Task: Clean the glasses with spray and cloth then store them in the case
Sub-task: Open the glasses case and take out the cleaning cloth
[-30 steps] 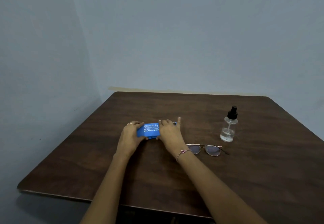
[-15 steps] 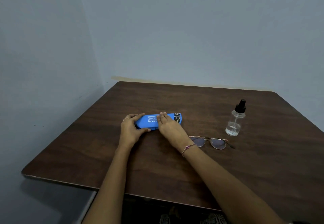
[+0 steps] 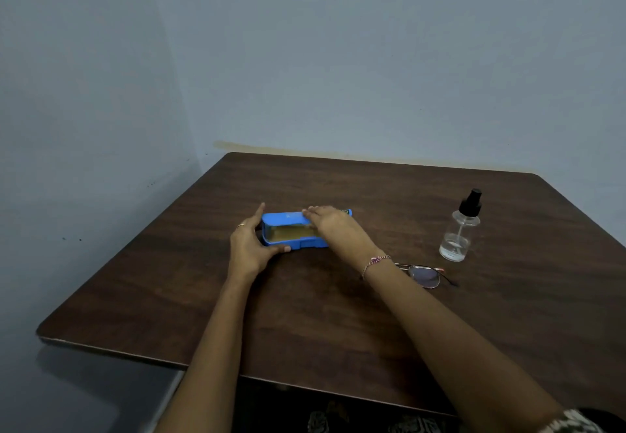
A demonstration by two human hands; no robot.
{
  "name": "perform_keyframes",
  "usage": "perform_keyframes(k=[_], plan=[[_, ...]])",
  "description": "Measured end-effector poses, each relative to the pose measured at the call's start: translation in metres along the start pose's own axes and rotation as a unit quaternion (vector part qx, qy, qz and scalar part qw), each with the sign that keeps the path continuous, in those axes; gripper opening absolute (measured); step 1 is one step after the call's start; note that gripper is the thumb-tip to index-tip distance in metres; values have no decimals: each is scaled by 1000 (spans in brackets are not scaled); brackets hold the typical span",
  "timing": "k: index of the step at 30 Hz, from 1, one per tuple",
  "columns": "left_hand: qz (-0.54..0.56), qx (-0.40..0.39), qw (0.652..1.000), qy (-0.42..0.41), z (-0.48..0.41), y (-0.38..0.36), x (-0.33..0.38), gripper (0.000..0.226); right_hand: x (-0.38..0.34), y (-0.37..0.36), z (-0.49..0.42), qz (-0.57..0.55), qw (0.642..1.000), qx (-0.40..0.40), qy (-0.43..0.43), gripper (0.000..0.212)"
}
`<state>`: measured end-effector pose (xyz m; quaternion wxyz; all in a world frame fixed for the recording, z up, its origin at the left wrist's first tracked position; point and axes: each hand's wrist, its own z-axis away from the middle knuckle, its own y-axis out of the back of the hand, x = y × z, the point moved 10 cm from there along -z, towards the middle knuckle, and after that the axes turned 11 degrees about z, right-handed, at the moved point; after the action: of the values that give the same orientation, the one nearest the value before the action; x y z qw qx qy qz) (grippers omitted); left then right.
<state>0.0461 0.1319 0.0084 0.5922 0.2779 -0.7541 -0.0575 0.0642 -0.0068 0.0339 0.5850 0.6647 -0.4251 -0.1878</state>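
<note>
A blue glasses case (image 3: 288,221) lies mid-table with its lid tipped back, showing a yellowish lining inside. My left hand (image 3: 249,246) grips the case's left end, thumb under its front edge. My right hand (image 3: 333,226) rests on the lid and right part of the case, holding the lid up. The glasses (image 3: 425,275) lie folded on the table to the right, partly hidden behind my right forearm. A clear spray bottle (image 3: 459,232) with a black nozzle stands upright beyond them. No cloth shows.
The dark wooden table (image 3: 372,314) sits in a corner with pale blue walls close behind and to the left. Its near edge runs just ahead of my body, and the left edge drops off beside my left arm.
The case was shut under both hands; its lid now stands lifted, with the lining showing. My right hand has moved onto the raised lid, and the camera view has shifted.
</note>
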Motion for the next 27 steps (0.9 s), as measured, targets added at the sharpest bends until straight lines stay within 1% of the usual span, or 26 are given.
perform_keyframes(k=[2,4,8,11,16,22,27], plan=[[11,2,1000,24,-1,0,-6,101,12,6,-10,-65,997,30,-25,40],[17,-3,999,35,-2,-2,-10,96,25,7,-22,-95,993,39,-52,36],[20,-6,999,47,-4,-3,-14,91,40,1,-45,-106,992,-17,-63,35],[17,-8,999,45,-4,-3,-12,90,47,-4,-53,-156,985,-43,-65,34],[17,-5,999,50,-2,-1,-7,87,49,-5,-54,-196,978,-38,-59,34],[13,1,998,59,2,2,-3,85,44,1,-46,-165,985,-22,-50,36],[28,8,998,50,5,4,0,81,31,10,-35,-123,992,2,-5,39]])
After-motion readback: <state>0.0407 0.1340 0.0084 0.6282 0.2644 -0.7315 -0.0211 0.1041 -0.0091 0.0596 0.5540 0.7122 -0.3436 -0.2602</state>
